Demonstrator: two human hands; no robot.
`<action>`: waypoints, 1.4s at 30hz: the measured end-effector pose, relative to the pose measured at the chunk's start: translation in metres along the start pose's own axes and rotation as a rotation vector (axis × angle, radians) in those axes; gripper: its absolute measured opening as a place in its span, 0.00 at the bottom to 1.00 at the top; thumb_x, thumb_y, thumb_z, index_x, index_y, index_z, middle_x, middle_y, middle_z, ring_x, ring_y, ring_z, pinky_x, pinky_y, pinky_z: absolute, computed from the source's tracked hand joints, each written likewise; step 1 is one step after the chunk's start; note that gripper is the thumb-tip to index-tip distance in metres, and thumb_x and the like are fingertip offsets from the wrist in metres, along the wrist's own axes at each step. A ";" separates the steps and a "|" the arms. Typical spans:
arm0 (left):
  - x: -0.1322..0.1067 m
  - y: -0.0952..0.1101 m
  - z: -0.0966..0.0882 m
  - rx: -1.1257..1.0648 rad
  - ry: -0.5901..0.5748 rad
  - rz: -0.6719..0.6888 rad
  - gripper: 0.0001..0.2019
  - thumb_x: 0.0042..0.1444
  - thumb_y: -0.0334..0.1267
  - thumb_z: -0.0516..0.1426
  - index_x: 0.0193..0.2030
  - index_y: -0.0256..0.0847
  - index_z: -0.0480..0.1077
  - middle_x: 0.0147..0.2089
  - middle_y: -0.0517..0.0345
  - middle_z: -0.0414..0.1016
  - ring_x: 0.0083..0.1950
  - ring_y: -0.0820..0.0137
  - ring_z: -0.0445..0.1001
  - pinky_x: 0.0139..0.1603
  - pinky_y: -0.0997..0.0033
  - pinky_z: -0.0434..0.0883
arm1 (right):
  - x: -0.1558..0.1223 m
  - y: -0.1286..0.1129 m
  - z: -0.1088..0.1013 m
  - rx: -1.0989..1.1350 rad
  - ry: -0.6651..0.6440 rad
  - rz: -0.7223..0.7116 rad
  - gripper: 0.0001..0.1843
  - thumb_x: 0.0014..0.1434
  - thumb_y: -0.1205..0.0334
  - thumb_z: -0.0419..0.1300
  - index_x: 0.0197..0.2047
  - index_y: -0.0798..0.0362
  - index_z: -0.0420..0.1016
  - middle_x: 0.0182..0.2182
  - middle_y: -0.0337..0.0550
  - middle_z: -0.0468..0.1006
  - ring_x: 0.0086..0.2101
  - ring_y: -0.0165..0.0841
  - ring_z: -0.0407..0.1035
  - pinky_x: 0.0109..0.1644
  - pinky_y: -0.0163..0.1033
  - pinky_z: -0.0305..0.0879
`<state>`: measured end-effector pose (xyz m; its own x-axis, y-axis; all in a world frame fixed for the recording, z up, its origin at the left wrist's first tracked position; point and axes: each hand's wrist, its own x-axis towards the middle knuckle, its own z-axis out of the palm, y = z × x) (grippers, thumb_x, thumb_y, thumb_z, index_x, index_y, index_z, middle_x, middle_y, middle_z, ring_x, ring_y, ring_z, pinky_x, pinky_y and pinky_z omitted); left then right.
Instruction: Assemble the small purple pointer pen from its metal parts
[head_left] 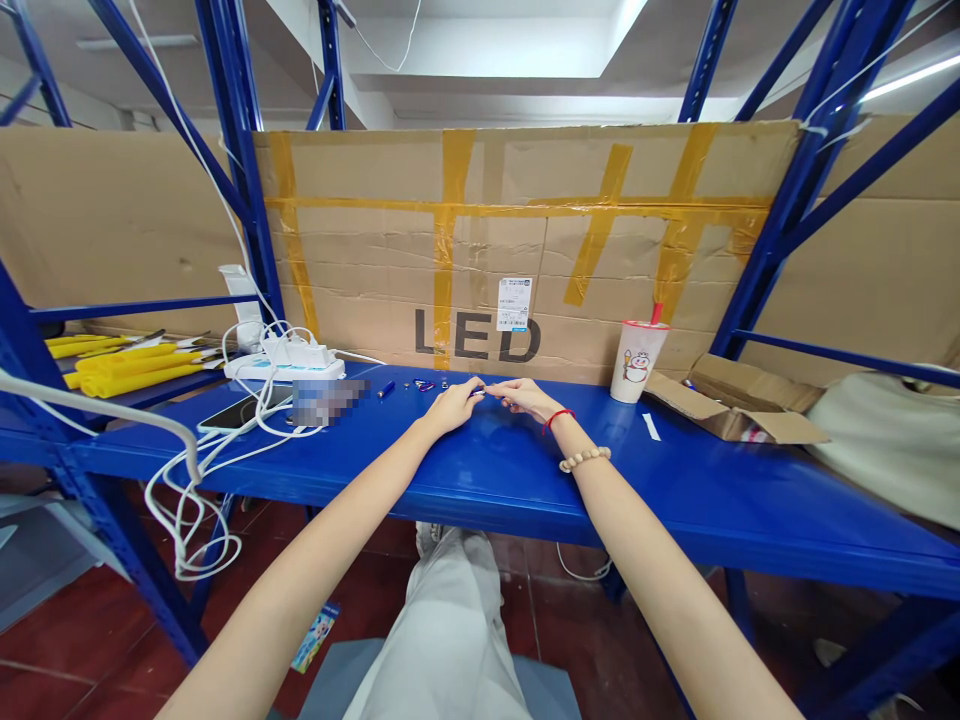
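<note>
L hand (452, 407) pinches tiny dark-blue piece (478, 392) above glossy blue metal surface (502, 470); R hand (529, 397) beside it, grip unclear. Small dark-blue parts (424, 385) loose to L: prob. unfinished.

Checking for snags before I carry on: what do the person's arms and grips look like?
Left arm and right arm show no sleeves; left grip and right grip, no gloves. The right arm wears a thin red bracelet and a pale beaded bracelet near the wrist; the left wears none.

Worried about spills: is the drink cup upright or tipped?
Upright: the drink cup stands base down on the blue tabletop, red straw pointing up.
</note>
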<state>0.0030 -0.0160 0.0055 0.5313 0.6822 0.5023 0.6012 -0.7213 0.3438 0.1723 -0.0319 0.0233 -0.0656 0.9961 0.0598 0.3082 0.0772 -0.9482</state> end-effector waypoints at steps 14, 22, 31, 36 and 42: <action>0.000 0.000 0.000 0.027 -0.015 -0.035 0.10 0.61 0.38 0.45 0.46 0.42 0.62 0.40 0.55 0.72 0.41 0.66 0.71 0.42 0.69 0.66 | 0.003 0.001 0.003 0.014 0.004 0.005 0.24 0.38 0.52 0.68 0.38 0.58 0.76 0.34 0.42 0.71 0.23 0.16 0.58 0.20 0.22 0.50; 0.000 0.001 0.000 0.036 -0.029 -0.035 0.12 0.61 0.40 0.43 0.47 0.42 0.62 0.37 0.56 0.72 0.38 0.66 0.72 0.39 0.70 0.66 | 0.002 0.001 0.003 0.023 0.001 0.024 0.24 0.39 0.52 0.68 0.38 0.59 0.75 0.35 0.43 0.71 0.23 0.16 0.59 0.21 0.22 0.52; 0.003 -0.007 0.004 0.051 -0.033 -0.010 0.12 0.61 0.40 0.43 0.47 0.42 0.61 0.38 0.55 0.72 0.40 0.66 0.72 0.39 0.69 0.66 | -0.003 -0.002 0.005 0.024 -0.015 0.036 0.21 0.45 0.54 0.66 0.39 0.60 0.73 0.35 0.44 0.71 0.22 0.15 0.59 0.20 0.20 0.52; 0.003 -0.008 0.004 0.059 -0.039 -0.006 0.12 0.62 0.40 0.43 0.47 0.41 0.62 0.36 0.55 0.72 0.40 0.66 0.72 0.39 0.69 0.66 | -0.003 -0.002 0.007 0.018 -0.004 0.050 0.20 0.47 0.55 0.64 0.40 0.60 0.72 0.34 0.42 0.71 0.21 0.16 0.59 0.20 0.21 0.52; 0.002 -0.008 0.004 0.064 -0.048 -0.003 0.13 0.61 0.40 0.43 0.47 0.41 0.62 0.35 0.55 0.72 0.41 0.65 0.72 0.41 0.68 0.66 | -0.002 -0.001 0.007 0.014 -0.013 0.051 0.19 0.49 0.55 0.63 0.39 0.61 0.72 0.32 0.42 0.71 0.21 0.16 0.59 0.19 0.21 0.51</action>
<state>0.0020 -0.0080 0.0006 0.5569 0.6903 0.4620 0.6388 -0.7114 0.2930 0.1659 -0.0342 0.0220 -0.0629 0.9980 0.0069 0.2978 0.0253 -0.9543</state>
